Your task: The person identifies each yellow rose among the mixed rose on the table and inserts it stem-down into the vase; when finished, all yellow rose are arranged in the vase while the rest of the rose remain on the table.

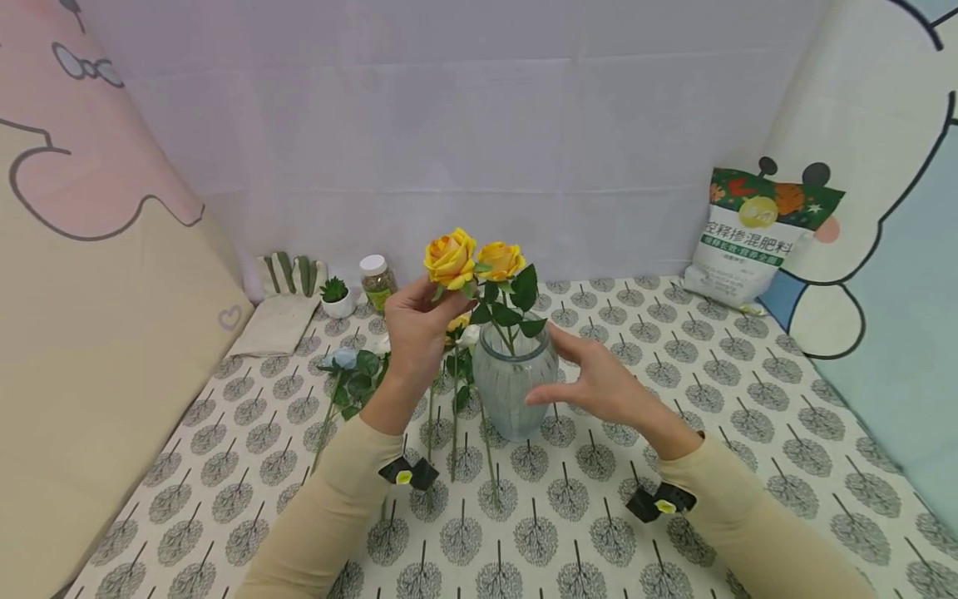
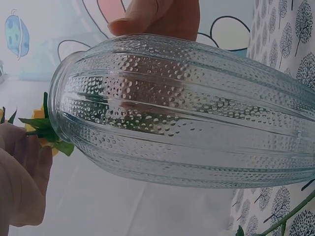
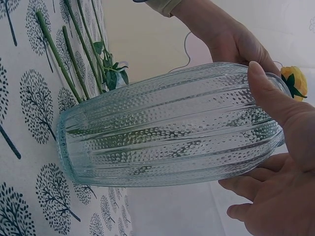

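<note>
A clear ribbed glass vase (image 1: 516, 391) stands upright on the patterned tablecloth. My left hand (image 1: 419, 329) pinches a yellow rose (image 1: 450, 259) just under its bloom, to the left of and above the vase mouth. Another yellow rose (image 1: 500, 261), with dark green leaves, rises from the vase beside it. The held rose's lower stem is partly hidden, so I cannot tell how deep it goes. My right hand (image 1: 599, 378) grips the vase's right side near the top. In the right wrist view its thumb (image 3: 268, 93) lies across the glass (image 3: 172, 132), with the fingers on the other side.
Left of the vase, a blue flower (image 1: 344, 358), a white flower (image 1: 469, 335) and more long stems lie on the cloth. Behind stand gloves (image 1: 280, 312), a small potted succulent (image 1: 337, 297) and a white-lidded jar (image 1: 377, 283). A fertilizer bag (image 1: 748, 241) leans at the back right.
</note>
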The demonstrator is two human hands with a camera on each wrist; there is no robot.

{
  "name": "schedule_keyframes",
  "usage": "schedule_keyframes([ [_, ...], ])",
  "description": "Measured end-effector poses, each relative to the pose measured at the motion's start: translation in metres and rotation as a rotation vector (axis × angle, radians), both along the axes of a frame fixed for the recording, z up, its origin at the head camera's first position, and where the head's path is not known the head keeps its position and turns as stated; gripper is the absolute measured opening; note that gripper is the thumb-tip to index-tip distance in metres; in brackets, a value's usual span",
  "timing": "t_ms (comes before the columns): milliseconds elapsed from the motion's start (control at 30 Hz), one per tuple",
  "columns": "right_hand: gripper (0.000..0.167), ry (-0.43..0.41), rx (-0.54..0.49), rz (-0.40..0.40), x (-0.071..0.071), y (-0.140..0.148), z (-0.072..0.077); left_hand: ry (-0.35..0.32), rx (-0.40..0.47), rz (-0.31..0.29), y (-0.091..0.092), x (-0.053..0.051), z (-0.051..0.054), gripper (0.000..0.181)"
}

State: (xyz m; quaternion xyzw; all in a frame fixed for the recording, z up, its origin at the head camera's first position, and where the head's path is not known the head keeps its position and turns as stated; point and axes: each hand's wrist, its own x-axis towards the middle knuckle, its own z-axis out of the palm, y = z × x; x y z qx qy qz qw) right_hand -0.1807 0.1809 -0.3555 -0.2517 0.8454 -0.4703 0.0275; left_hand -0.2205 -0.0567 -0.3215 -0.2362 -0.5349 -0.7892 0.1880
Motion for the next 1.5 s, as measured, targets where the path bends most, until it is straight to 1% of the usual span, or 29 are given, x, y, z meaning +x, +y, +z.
schedule_keyframes([
  [100, 0.112, 0.003, -0.010, 0.006, 0.000, 0.000, 0.000, -0.039, -0.014, 0.013, 0.002, 0.000, -0.001, 0.035],
  [267, 0.110, 0.019, -0.025, 0.015, -0.001, 0.000, -0.001, -0.085, -0.138, 0.038, 0.005, 0.001, -0.004, 0.033],
  [333, 0.110, 0.027, -0.027, 0.021, -0.002, -0.001, -0.001, -0.097, -0.176, 0.036, 0.006, 0.001, -0.006, 0.033],
  [467, 0.109, 0.030, -0.030, 0.023, -0.002, -0.001, -0.001, -0.119, -0.205, 0.021, 0.006, -0.002, -0.011, 0.032],
  [667, 0.108, 0.031, -0.041, 0.021, -0.002, -0.001, -0.001, -0.175, -0.188, -0.002, 0.004, -0.007, -0.018, 0.032],
  [833, 0.108, 0.034, -0.033, 0.021, -0.002, -0.001, -0.001, -0.195, -0.167, -0.048, 0.004, -0.007, -0.018, 0.034],
  [1033, 0.110, 0.042, -0.027, 0.024, -0.003, -0.001, -0.001, -0.214, -0.183, -0.091, 0.003, -0.006, -0.016, 0.036],
  [1267, 0.111, 0.028, -0.027, 0.021, -0.002, 0.000, 0.000, -0.252, -0.199, -0.130, -0.002, -0.008, -0.021, 0.036],
  [1400, 0.110, 0.026, -0.027, 0.019, -0.003, 0.000, 0.000, -0.277, -0.198, -0.159, -0.005, -0.008, -0.024, 0.033],
  [1500, 0.110, 0.022, -0.023, 0.016, -0.003, 0.000, 0.000, -0.292, -0.191, -0.183, -0.007, -0.009, -0.026, 0.027],
])
